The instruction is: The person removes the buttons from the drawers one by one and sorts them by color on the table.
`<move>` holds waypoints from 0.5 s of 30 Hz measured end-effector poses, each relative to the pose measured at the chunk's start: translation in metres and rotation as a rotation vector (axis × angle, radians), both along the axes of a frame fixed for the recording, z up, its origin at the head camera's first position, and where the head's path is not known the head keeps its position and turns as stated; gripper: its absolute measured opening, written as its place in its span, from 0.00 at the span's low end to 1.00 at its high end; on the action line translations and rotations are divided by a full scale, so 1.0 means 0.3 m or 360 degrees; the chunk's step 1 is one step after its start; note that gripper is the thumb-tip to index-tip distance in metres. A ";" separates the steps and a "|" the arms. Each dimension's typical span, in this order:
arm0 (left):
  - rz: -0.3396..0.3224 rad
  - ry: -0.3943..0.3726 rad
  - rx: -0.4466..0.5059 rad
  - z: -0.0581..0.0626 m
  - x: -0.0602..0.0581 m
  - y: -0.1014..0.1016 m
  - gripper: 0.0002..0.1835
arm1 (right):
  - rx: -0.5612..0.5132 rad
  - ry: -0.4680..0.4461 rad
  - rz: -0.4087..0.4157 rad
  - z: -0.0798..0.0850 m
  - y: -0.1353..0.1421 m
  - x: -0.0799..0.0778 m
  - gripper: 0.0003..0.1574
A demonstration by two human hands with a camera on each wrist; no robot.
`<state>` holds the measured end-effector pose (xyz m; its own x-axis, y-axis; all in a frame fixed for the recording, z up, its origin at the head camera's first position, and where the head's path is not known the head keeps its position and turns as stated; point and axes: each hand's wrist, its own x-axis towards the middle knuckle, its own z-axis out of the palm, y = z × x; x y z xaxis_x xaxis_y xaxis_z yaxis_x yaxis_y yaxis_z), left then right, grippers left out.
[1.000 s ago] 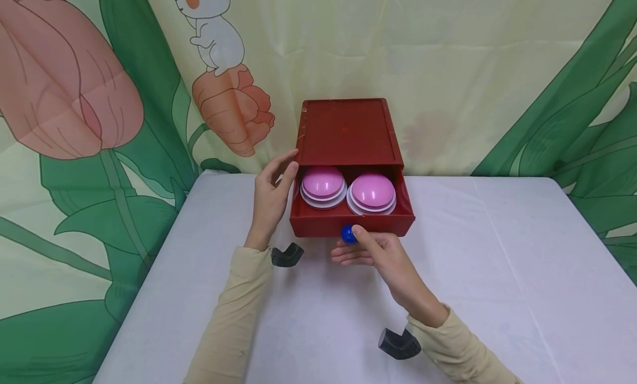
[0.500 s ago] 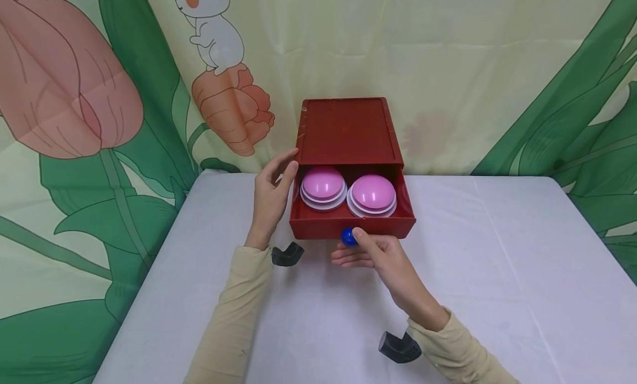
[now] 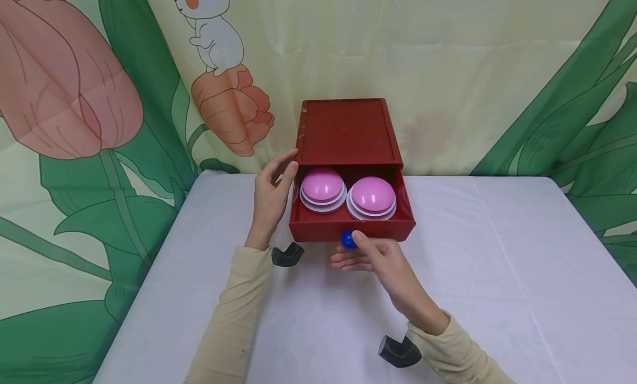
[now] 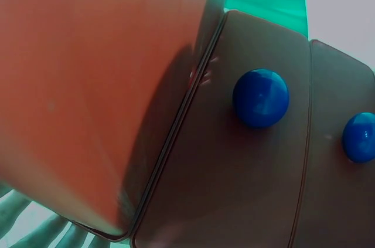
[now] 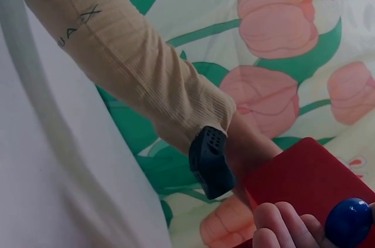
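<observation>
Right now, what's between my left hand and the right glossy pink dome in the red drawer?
The head view shows the drawer's left wall, then the other pink dome.

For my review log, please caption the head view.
Left grip beside a red box, right grip holding the blue knob of its open drawer, two pink-topped domes inside.

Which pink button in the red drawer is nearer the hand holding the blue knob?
The right pink button: it sits beyond the right hand on the blue knob, while the left pink button lies farther left and slightly back.
</observation>
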<state>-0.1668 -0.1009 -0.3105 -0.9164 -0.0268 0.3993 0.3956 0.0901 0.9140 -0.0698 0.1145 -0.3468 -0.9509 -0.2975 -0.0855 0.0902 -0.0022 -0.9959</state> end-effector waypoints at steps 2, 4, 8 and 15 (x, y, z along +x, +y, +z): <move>-0.0001 0.0001 0.0000 0.000 0.000 -0.001 0.20 | 0.0006 -0.0005 -0.0001 -0.001 0.000 0.002 0.33; -0.0001 0.0001 0.0000 0.000 0.000 -0.001 0.20 | 0.0013 -0.0008 -0.0003 -0.003 0.000 0.003 0.33; 0.0001 -0.0002 0.0000 0.000 0.000 -0.001 0.20 | 0.0007 -0.0007 0.0001 -0.006 0.000 0.006 0.32; -0.0002 0.0014 0.0002 -0.001 -0.002 -0.001 0.20 | 0.0017 -0.0008 0.0009 -0.009 0.004 0.014 0.32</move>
<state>-0.1673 -0.1012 -0.3108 -0.9129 -0.0263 0.4073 0.4037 0.0885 0.9106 -0.0657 0.1157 -0.3494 -0.9488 -0.3016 -0.0936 0.0953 0.0090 -0.9954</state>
